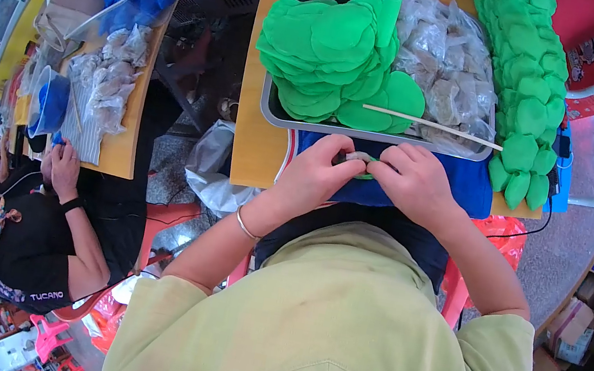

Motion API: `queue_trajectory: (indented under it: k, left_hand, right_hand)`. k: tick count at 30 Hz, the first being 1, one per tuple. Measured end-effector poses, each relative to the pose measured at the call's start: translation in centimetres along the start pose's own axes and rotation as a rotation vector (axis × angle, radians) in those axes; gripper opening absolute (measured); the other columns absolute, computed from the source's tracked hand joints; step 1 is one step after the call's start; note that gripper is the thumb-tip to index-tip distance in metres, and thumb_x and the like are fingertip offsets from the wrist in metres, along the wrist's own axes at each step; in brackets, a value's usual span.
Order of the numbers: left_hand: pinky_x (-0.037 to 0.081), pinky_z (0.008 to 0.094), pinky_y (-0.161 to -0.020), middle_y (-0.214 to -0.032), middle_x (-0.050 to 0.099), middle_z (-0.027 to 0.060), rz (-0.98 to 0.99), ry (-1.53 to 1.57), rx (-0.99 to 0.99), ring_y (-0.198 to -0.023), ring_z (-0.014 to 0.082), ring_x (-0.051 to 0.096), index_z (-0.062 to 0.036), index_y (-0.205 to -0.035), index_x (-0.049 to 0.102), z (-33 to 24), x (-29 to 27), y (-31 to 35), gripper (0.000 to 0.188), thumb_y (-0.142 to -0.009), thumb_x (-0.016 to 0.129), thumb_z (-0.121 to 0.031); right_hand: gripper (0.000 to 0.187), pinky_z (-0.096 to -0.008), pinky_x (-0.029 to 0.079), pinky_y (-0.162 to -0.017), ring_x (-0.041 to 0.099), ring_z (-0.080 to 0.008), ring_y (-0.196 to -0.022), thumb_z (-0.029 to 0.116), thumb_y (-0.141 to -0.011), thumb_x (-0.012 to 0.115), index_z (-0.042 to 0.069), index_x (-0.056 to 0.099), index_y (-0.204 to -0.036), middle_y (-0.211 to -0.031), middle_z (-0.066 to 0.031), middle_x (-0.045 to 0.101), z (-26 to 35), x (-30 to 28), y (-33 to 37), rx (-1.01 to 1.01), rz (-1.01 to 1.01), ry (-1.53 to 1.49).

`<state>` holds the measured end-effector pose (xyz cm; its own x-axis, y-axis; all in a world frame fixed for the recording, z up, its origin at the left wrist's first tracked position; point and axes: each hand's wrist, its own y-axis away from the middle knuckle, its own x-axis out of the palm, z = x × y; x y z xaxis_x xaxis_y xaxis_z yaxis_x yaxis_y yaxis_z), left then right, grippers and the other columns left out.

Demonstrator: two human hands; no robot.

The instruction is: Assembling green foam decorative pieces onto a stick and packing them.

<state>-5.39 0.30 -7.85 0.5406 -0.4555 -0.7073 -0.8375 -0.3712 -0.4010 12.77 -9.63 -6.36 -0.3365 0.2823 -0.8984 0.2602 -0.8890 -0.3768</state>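
My left hand (pixel 318 167) and my right hand (pixel 414 184) meet just past the near edge of a metal tray (pixel 271 115), over blue cloth (pixel 463 191). Both have bent fingertips closed on a small piece, greyish on the left with a green edge; the fingers mostly hide it, so its kind is unclear. In the tray's left part lies a heap of flat green leaf-shaped pieces (pixel 323 39). Crumpled clear plastic packets (pixel 451 78) with pale brown contents fill its right part. A thin pale stick (pixel 435 125) lies across the tray's near side.
Right of the tray, overlapping green leaf-shaped pieces (pixel 529 107) run along the table (pixel 251 153). A dark cable (pixel 536 224) hangs at the right edge. On the left, a co-worker (pixel 48 245) sits at another table with plastic packets (pixel 114 74) and a blue-filled tub (pixel 49 102).
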Motion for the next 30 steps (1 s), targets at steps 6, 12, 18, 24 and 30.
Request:
queue_trajectory:
  k: [6,12,18,24,30]
  left_hand:
    - [0.048,0.0329,-0.067,-0.090,0.051,0.0099,-0.002,0.134,-0.044,-0.080,0.0255,0.055,-0.0058,-0.090,0.058,-0.3,-0.1,0.0,0.022,-0.070,0.068,-0.004]
    - [0.047,0.0328,-0.067,-0.091,0.052,0.0091,-0.041,0.246,-0.061,-0.079,0.0251,0.055,-0.0066,-0.087,0.058,0.0,-0.3,-0.2,0.019,-0.072,0.068,-0.004]
    - [0.046,0.0331,-0.065,-0.088,0.051,0.0092,-0.015,0.216,-0.083,-0.077,0.0248,0.055,-0.0065,-0.083,0.058,-0.2,-0.1,-0.7,0.015,-0.072,0.067,-0.002]
    - [0.046,0.0303,-0.066,-0.088,0.052,0.0099,-0.055,0.200,-0.063,-0.076,0.0231,0.055,-0.0033,-0.088,0.053,0.0,0.4,-0.5,0.024,-0.070,0.068,0.001]
    - [0.045,0.0355,-0.065,-0.082,0.051,0.0119,-0.123,0.259,-0.137,-0.076,0.0285,0.053,-0.0010,-0.089,0.047,-0.3,0.8,-0.4,0.027,-0.070,0.066,0.001]
  right_hand:
    - [0.007,-0.0336,0.043,-0.067,0.056,-0.0208,-0.073,0.017,-0.078,0.057,0.011,0.056,-0.081,-0.072,-0.0033,0.054,0.1,-1.5,-0.9,0.048,0.245,-0.088]
    - [0.010,-0.0355,0.044,-0.052,0.060,-0.0235,-0.059,0.018,-0.080,0.057,0.009,0.057,-0.084,-0.062,-0.0052,0.057,-0.4,-1.5,-0.8,0.099,0.323,-0.039]
    - [0.012,-0.0387,0.048,-0.054,0.063,-0.0267,-0.060,0.020,-0.081,0.053,0.013,0.057,-0.091,-0.061,-0.0077,0.061,0.6,-2.4,-1.7,0.227,0.510,0.058]
    - [0.014,-0.0374,0.043,-0.044,0.057,-0.0247,-0.048,0.028,-0.082,0.059,0.015,0.055,-0.084,-0.050,-0.0046,0.053,0.0,-2.2,-1.5,0.207,0.398,-0.034]
    - [0.015,-0.0378,0.047,-0.049,0.062,-0.0266,-0.053,0.023,-0.083,0.054,0.009,0.055,-0.089,-0.055,-0.0081,0.059,0.7,-2.5,-2.0,0.205,0.515,0.064]
